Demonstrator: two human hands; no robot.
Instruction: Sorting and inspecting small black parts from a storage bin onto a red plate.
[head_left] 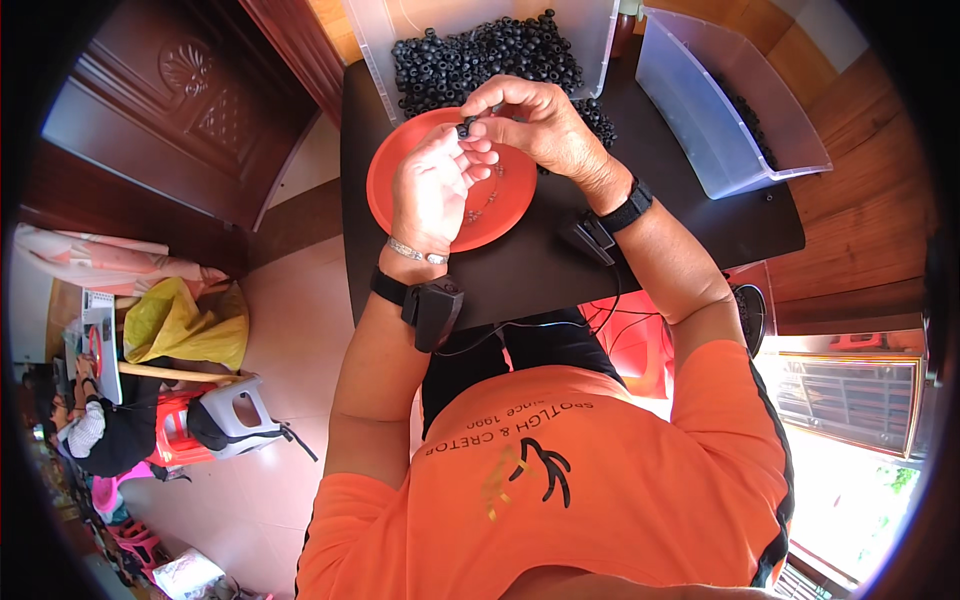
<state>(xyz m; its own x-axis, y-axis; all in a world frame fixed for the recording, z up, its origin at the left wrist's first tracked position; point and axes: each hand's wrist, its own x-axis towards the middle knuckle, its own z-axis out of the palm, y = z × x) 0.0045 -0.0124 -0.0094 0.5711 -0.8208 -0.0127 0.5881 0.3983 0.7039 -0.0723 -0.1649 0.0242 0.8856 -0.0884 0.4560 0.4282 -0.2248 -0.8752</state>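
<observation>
Head view: above one plate (392,185), pinches one black ring (463,131) between left hand (432,178) and right hand (540,125). Shows two bins (690,110) near plate.

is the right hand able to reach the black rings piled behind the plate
Likely yes: the right hand is near the black rings, nothing visibly between, though its fingers seem occupied.

Head cam, left one of worn pair | wide fisheye, dark rounded rim, straight lines bowed | looks steeply down over wearer's orange shirt (620,450) | shirt closest, hands (545,125) beyond, above far-left part of tabletop (525,272) | floor (285,335), door (185,110) farther off, past tabletop's left edge
</observation>
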